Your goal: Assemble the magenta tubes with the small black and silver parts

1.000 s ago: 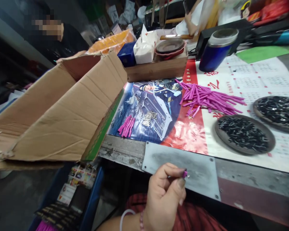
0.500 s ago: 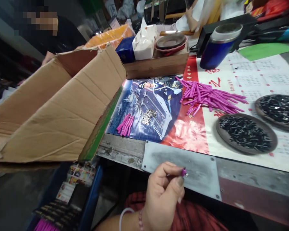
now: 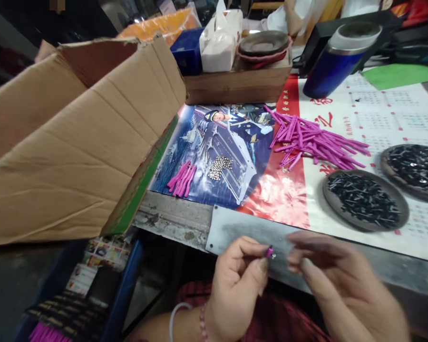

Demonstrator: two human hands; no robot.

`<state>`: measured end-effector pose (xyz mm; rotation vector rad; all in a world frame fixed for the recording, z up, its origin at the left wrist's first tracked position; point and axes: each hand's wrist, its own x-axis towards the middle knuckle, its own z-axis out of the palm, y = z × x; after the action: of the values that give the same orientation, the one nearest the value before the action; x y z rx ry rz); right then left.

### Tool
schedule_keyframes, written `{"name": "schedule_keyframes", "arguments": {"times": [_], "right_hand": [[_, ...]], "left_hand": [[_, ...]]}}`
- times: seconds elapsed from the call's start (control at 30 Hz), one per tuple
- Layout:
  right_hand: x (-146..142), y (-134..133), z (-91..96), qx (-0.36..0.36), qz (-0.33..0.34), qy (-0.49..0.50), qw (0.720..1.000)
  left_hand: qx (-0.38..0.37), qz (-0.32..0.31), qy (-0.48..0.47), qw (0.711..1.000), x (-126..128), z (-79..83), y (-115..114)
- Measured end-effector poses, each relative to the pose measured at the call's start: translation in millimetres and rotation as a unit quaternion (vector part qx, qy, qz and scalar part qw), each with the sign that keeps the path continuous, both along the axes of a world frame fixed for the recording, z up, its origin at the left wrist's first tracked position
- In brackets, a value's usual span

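Observation:
Between the thumb and forefinger of my left hand [image 3: 237, 285] is a thin magenta stick [image 3: 270, 251], mostly hidden in the fingers. A tiny silvery part shows at its end. My right hand [image 3: 345, 280] is just to the right, over the grey metal plate [image 3: 231, 225] at the table edge. Motion smears its fingers, so whether they hold anything is unclear. Beyond the plate lie a small bunch of magenta sticks [image 3: 182, 179], a cluster of small metal beads [image 3: 220, 167] and a larger heap of magenta sticks [image 3: 314, 137].
A large open cardboard box [image 3: 92, 156] stands at left. Two round dishes, one nearer [image 3: 401, 221], hold short dark pins. A blue tumbler [image 3: 328, 66] and a wooden box [image 3: 235, 88] with tissues stand behind. Below left is a blue bin [image 3: 128, 270]. A person is at far left.
My right hand has come into view from the right and moved close to my left hand. My left hand keeps its pinch on the magenta stick. The camera view has shifted slightly.

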<state>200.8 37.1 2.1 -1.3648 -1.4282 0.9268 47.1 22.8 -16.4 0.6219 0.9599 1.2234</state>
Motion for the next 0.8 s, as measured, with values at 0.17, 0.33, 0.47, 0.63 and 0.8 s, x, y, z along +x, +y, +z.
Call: {"name": "schedule_keyframes", "arguments": {"times": [0.17,0.33,0.47,0.63,0.8], "right_hand": [[-18,16,-0.7,0.036,0.158,-0.036,0.986],[-30,15,-8.8,0.099,0.142,-0.087,0.981],[-29,11,-11.9,0.099,0.128,-0.094,0.982],[-29,6,-5.7,0.125,0.122,-0.123,0.977],[-36,1,-6.3,0.124,0.082,-0.127,0.981]], "left_hand": [[0.020,-0.012,0.020,1.000,-3,2.8,0],[0.054,-0.010,0.051,0.997,-4,2.7,-1],[0.061,0.006,0.064,0.996,-6,0.2,-1],[0.084,0.019,0.084,0.993,-6,0.1,-5],[0.102,0.034,0.080,0.991,-4,-1.4,-8]]}}
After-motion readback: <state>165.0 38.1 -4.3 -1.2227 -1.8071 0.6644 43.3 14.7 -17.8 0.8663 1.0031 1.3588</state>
